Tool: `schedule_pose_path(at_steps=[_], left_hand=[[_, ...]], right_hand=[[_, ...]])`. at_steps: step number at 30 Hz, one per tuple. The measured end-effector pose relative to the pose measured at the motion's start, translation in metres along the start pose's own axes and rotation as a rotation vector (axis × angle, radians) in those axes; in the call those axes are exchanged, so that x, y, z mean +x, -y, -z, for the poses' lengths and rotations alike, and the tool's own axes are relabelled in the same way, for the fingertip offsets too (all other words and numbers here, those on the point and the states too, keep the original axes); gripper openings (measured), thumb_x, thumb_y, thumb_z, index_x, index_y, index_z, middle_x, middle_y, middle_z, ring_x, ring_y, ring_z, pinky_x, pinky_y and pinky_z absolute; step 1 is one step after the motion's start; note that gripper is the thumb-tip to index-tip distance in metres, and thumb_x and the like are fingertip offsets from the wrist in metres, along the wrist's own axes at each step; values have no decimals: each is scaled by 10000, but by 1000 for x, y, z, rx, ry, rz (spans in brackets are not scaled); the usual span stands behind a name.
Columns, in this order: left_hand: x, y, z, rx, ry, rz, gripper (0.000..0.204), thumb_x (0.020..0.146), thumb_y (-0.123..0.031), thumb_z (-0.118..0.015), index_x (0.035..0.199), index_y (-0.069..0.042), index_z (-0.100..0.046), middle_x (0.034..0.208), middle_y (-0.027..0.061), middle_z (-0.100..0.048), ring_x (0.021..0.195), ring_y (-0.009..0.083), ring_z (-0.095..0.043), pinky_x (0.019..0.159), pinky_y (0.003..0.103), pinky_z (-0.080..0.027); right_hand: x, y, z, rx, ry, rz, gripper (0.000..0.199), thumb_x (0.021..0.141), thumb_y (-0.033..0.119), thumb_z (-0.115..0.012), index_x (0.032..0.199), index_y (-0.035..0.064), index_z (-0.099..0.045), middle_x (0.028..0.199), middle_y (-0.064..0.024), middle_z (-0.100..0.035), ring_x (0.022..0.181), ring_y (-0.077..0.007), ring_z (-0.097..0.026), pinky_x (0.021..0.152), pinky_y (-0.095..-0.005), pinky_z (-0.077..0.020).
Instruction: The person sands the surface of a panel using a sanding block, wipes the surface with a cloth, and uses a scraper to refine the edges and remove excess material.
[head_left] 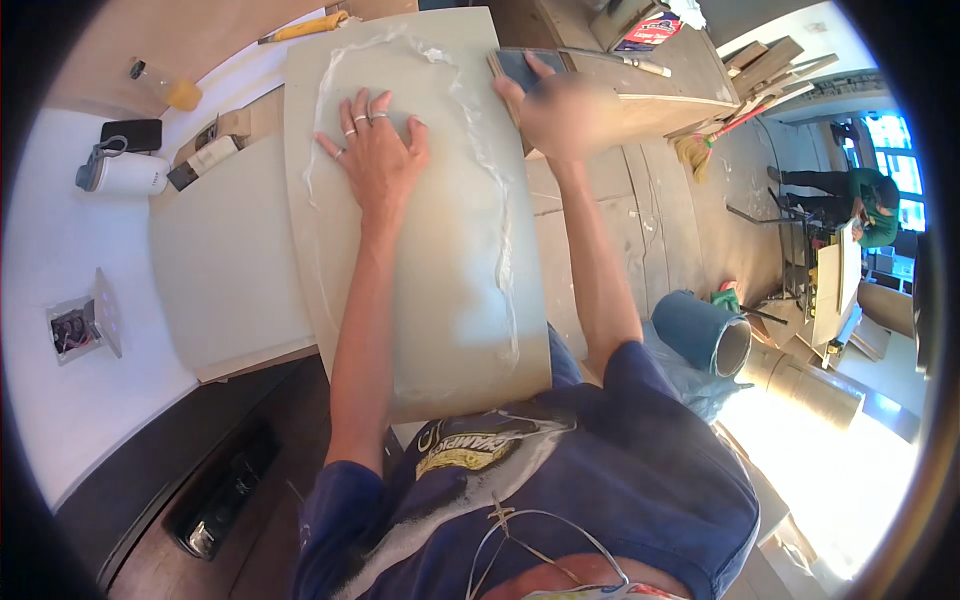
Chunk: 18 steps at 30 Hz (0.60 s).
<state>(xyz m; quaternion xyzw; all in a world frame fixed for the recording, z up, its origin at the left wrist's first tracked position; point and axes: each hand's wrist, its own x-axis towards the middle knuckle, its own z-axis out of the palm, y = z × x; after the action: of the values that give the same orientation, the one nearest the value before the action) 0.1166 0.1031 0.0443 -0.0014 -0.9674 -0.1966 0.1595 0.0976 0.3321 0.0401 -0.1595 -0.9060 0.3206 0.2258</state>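
Observation:
A long pale board (430,260) lies in front of me, with a shiny whitish wavy strip (470,130) like a bead of glue running along its sides. My left hand (382,150) rests flat on the board's upper part, fingers spread, rings on several of them, and holds nothing. Just past the board's right edge, my right hand (570,110) grips a dark-faced flat block (518,68) with a brownish edge. Thumb and a finger show on it; the rest of that hand is blurred. Whether the block touches the board I cannot tell.
At left are a white bottle (125,172), a dark phone (132,135), a clear bottle with amber liquid (170,85) and an open wall box (75,332). A putty knife (640,65) and red-and-white can (648,32) sit upper right; farther right, a broom (695,155), blue barrel (700,330) and person (872,205).

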Motion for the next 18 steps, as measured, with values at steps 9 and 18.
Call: schedule_pose_path(at_steps=[9,18], left_hand=[[-1,6,-2,9,-18,2,512,947,-371,-635,1394,-130,-580,1577,111,-482,1533,319,-336,1221,735,-99],[-1,-4,-4,-11,-3,-31,514,948,-367,-620,1404,-133,-568,1597,100,-452,1536,316,-329,1225,730,-88]], right_hand=[[69,6,-45,-93,33,16,790,716,762,-747,1377,334,-697,1404,-323,-521,1338,-523,-448,1111,-628,-346],[127,36,-51,-208,95,-93,776,793,722,-727,1453,328,-626,1462,-311,-513,1392,-498,-439,1124,-640,-354]])
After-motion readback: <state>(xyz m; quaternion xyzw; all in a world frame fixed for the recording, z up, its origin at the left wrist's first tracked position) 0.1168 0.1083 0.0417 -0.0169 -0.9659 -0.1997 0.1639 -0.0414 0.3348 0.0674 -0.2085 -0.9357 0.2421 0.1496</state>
